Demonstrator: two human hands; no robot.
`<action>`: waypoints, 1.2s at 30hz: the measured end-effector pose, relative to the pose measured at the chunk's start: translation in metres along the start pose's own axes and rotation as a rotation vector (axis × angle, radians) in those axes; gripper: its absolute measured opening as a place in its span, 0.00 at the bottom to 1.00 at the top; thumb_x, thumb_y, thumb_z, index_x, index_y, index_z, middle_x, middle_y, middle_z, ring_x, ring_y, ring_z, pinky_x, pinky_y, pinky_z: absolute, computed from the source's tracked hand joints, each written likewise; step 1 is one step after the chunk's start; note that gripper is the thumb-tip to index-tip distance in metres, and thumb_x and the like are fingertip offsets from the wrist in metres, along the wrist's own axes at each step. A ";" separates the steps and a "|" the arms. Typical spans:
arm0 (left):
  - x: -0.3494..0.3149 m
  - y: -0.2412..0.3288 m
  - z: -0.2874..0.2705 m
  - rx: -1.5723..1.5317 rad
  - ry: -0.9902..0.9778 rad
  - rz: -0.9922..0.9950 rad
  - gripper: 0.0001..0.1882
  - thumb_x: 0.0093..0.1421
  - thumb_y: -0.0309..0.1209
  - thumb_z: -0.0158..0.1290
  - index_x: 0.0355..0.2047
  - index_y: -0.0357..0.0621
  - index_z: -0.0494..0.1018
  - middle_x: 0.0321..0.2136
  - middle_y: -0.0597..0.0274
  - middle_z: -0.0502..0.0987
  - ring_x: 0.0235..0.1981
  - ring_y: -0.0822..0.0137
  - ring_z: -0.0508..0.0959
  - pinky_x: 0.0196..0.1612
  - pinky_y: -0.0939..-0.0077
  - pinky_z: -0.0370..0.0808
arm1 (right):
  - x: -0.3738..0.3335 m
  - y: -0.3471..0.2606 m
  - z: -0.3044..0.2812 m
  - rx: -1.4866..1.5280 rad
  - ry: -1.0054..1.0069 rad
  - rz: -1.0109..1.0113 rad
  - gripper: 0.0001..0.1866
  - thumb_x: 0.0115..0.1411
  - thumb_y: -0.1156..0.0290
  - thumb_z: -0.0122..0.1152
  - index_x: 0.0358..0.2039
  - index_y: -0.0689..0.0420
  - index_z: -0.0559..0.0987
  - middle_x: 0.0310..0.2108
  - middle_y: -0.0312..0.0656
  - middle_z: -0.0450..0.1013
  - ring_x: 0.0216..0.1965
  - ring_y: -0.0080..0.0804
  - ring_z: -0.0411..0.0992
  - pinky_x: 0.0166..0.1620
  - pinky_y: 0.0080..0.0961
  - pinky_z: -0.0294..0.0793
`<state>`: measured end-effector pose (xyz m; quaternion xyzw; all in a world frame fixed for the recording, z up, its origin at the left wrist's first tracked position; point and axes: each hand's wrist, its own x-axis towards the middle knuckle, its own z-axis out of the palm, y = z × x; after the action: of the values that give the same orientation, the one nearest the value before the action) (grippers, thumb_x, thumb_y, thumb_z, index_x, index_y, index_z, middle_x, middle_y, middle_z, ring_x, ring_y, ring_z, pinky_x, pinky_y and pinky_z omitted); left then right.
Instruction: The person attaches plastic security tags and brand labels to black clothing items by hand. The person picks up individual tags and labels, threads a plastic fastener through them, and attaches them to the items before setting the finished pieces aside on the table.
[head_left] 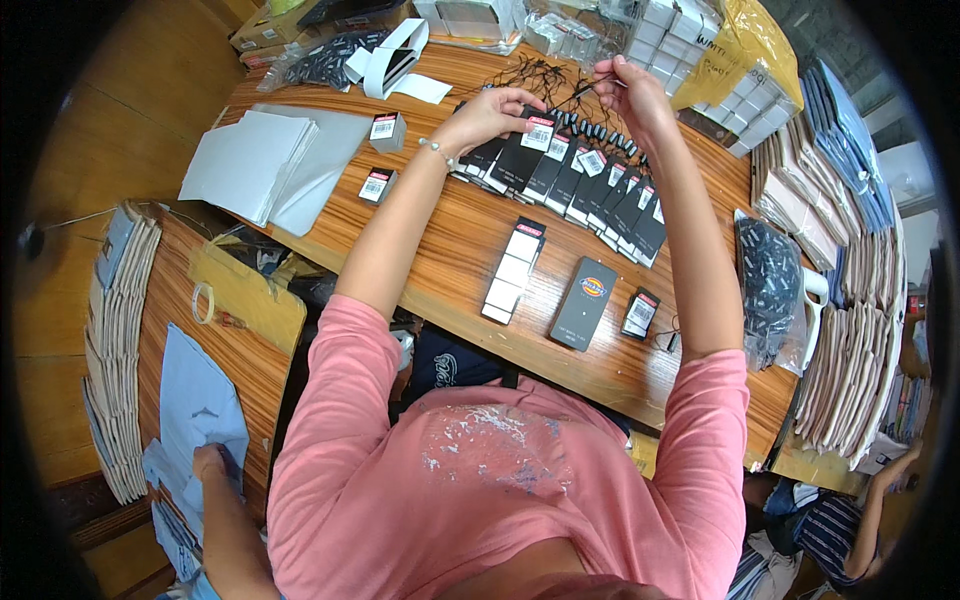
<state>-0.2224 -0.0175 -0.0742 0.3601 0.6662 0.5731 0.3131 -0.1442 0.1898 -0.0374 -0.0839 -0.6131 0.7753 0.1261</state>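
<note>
A row of black hang tags with white stickers is fanned across the far middle of the wooden table. My left hand is over the row's left end, its fingers closed on the top of one black hang tag. Higher to the right, my right hand pinches a thin black cord that runs toward that tag's top. More black cords with small dark plastic ends lie along the tops of the tags. Closer to me lie a strip of white labels, a dark grey tag and a small stack of stickers.
White sheets lie at the left beside two small label stacks. On the right are a bag of dark plastic pieces and folded garments. A yellow bag covers white boxes at the back. Another person's hand touches blue cloth.
</note>
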 end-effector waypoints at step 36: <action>-0.008 -0.022 0.015 1.045 0.386 0.264 0.20 0.48 0.43 0.56 0.41 0.52 0.72 0.43 0.60 0.66 0.45 0.58 0.62 0.50 0.65 0.59 | 0.039 0.034 -0.040 -0.037 -0.025 0.240 0.22 0.59 0.70 0.46 0.52 0.64 0.58 0.48 0.44 0.62 0.49 0.31 0.64 0.47 0.32 0.64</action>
<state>-0.2083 -0.0182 -0.0977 0.4360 0.8556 0.2574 -0.1078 -0.1735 0.2309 -0.0788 -0.1496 -0.6143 0.7744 0.0232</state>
